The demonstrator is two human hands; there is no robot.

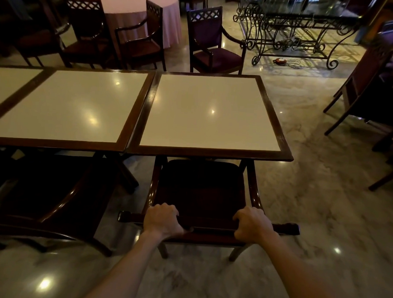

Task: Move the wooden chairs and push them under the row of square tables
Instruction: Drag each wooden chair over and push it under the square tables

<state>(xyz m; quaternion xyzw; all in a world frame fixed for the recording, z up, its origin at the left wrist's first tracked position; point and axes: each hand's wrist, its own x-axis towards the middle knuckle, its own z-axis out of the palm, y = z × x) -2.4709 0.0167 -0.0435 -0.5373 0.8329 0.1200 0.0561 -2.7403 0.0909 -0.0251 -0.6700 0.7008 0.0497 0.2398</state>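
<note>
Dim dining room, lights gleaming off the floor around you.
Polished marble floor underfoot; ahead on your left a round table in pale pink cloth, ahead on your right a black scrolled wrought-iron table.

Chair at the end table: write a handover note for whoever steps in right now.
Hands: left hand and right hand both grip the top rail of the chair.
Position: the chair faces the end table; the front of its seat is under the table edge, the rest of the seat and the back stick out.
Done: the next chair sits partly under the middle table.
Left: push this chair further in. A purple chair stands back from the table's far side and needs pushing in.
</note>
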